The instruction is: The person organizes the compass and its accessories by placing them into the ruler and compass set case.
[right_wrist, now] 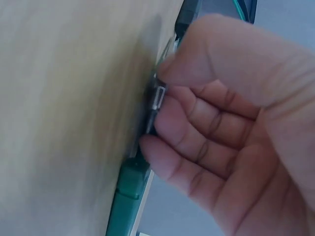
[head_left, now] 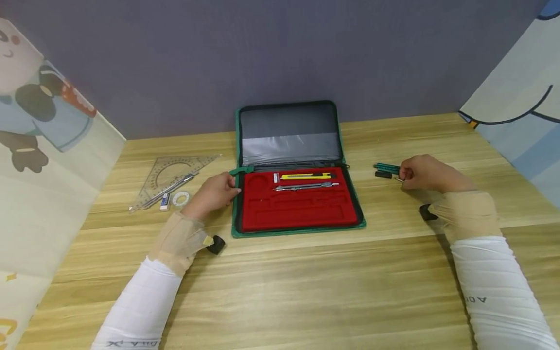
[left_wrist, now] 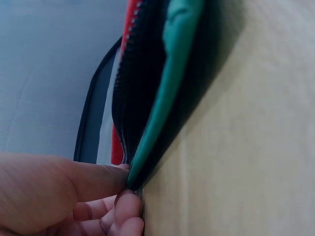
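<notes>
My left hand (head_left: 213, 193) pinches the left edge of an opened green zip case (head_left: 297, 231); the left wrist view shows thumb and fingers on its green border (left_wrist: 152, 123) beside the zipper. In the case's red moulded tray (head_left: 302, 215) lie a yellow utility knife (head_left: 304, 176) and a metal compass (head_left: 306, 186). To the right, my right hand (head_left: 430, 175) pinches a slim metal-and-dark piece (right_wrist: 158, 98) close to the table, its kind unclear. Dark green sticks (head_left: 387, 167) and a small black piece (head_left: 383, 174) lie at those fingertips.
Left of the case lie a clear set square (head_left: 162, 167), silver slim instruments (head_left: 172, 188), an eraser (head_left: 165, 202) and a white ring (head_left: 181, 198). The case lid (head_left: 288, 121) stands raised near the grey back wall (head_left: 280, 53). Printed panels flank both sides.
</notes>
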`<state>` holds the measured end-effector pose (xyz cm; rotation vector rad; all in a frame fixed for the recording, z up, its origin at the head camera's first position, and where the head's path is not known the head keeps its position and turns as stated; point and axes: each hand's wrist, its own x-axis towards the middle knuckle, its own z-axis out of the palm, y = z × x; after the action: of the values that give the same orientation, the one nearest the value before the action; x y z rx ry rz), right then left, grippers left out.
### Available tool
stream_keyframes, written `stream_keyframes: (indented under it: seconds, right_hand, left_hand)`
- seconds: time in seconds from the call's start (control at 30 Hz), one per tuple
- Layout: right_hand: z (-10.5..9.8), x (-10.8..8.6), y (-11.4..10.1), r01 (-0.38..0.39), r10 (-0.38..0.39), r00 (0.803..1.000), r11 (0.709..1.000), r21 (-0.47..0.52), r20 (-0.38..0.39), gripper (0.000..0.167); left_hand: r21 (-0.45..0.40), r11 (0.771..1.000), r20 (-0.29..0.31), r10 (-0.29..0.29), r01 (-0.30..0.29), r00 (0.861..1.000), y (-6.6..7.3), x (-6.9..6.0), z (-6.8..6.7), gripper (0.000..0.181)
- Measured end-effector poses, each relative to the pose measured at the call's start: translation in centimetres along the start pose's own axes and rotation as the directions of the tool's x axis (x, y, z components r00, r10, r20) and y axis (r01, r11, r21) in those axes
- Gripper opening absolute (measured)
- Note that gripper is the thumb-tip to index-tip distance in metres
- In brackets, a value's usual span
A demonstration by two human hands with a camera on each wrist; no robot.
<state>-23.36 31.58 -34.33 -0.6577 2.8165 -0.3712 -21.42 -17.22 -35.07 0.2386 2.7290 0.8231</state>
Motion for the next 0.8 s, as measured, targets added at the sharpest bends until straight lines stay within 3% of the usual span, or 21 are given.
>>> stream_keyframes:
  seconds: [0.23, 0.33, 0.57, 0.8]
  right_hand:
    - [-0.4, -0.1, -0.4, 0.009, -0.009, 1.0, 1.0, 0.0, -0.024, 0.013]
    - [-0.8, 0.0, -1.2, 0.046, -0.046, 0.997, 0.999, 0.0, -0.057, 0.012]
    - [-1.4, 0.4, -4.3, 0.179, -0.178, 0.979, 0.984, 0.001, -0.103, 0.012]
    - [-1.2, 1.0, -8.1, 0.263, -0.26, 0.963, 0.964, 0.044, -0.066, 0.017]
  left_hand:
    - [-0.002, 1.0, 0.002, -0.001, 0.001, 1.0, 0.1, 0.0, 0.0, 0.017]
    - [-0.008, 1.0, 0.002, -0.005, 0.005, 1.0, 0.0, -0.1, -0.1, 0.016]
    - [-0.018, 1.0, 0.008, -0.004, 0.004, 1.0, -0.3, -0.1, 0.0, 0.016]
    - [-0.026, 1.0, 0.008, 0.0, 0.0, 1.0, -0.2, 0.0, 0.1, 0.016]
